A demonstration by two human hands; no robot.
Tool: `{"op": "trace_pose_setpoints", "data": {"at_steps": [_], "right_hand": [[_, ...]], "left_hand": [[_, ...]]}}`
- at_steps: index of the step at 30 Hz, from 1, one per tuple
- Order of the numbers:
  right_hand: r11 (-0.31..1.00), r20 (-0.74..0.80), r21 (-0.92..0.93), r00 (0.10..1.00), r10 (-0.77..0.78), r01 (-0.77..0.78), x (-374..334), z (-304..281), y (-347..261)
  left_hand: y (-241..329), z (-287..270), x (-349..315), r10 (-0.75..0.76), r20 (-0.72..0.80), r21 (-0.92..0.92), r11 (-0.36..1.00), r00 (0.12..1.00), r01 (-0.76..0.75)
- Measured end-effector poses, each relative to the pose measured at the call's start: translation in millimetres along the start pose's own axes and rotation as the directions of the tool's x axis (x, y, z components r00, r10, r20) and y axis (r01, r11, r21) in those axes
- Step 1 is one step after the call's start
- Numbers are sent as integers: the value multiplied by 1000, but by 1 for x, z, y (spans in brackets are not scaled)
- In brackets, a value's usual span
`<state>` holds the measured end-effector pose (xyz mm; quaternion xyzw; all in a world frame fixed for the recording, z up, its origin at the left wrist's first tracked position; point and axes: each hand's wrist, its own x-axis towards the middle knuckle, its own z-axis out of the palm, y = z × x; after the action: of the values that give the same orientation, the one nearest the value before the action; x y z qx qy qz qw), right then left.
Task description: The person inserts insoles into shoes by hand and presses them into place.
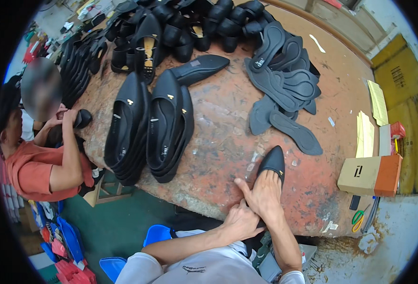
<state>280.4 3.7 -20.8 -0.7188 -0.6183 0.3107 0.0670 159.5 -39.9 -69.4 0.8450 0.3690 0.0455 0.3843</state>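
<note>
A black pointed flat shoe with a small gold ornament lies near the table's front edge, its toe pointing away from me. My right hand reaches into it, fingers stretched forward under the upper and tips hidden; the thumb sticks out to the left. At the heel end, my left hand is curled closed, its fingers partly hidden beneath my right wrist. The heel is mostly covered by my hands. Beyond the shoe lies a pile of dark grey insoles. To the left stand two nested stacks of black shoes.
Many black shoes crowd the table's far side. At right are a tan and orange box, yellow paper sheets, green-handled scissors and a dark phone-like object. A person in an orange shirt works at left.
</note>
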Motion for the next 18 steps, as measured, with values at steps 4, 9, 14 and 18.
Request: {"op": "trace_pose_setpoints", "data": {"at_steps": [4, 9, 14, 18], "right_hand": [[974, -142, -223, 987, -75, 42, 22, 6, 10], [995, -133, -36, 986, -99, 95, 16, -14, 6], [728, -639, 153, 629, -442, 668, -22, -81, -3], [904, -671, 196, 725, -159, 379, 56, -80, 34]], "left_hand": [[7, -1, 2, -16, -119, 6, 1000, 993, 17], [11, -48, -5, 122, -245, 188, 979, 962, -76], [-27, -153, -48, 282, -741, 364, 931, 609, 12], [-73, -202, -54, 177, -895, 343, 860, 409, 378]]}}
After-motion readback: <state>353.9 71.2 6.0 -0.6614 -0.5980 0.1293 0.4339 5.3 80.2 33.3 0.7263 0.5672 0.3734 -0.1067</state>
